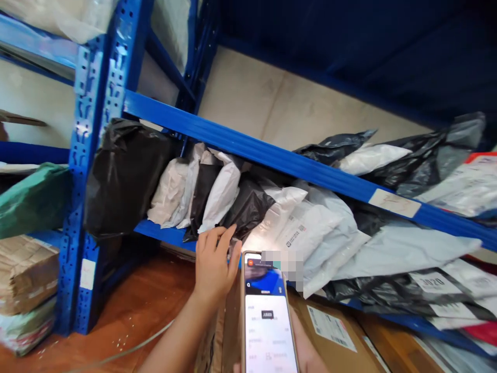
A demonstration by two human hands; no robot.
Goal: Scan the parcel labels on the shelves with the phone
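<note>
My left hand (213,259) reaches up to the front edge of the middle shelf, its fingers apart and slightly bent. The fingertips are at the bottom of a black plastic mailer (250,207); whether they touch it I cannot tell. Just left of it leans a white mailer (222,194). In my right hand (305,336), mostly hidden behind it, is a smartphone (267,316) held upright. Its lit screen shows a camera strip above a white page. Beyond the phone, white mailers (306,228) lean together, one with a printed label.
A blue shelf beam (233,142) runs above the parcels, joined to a perforated upright (83,181). A large black parcel (124,181) stands by the upright. Cardboard boxes (330,331) sit below the shelf on the right. A cable (143,343) crosses the reddish floor (116,311).
</note>
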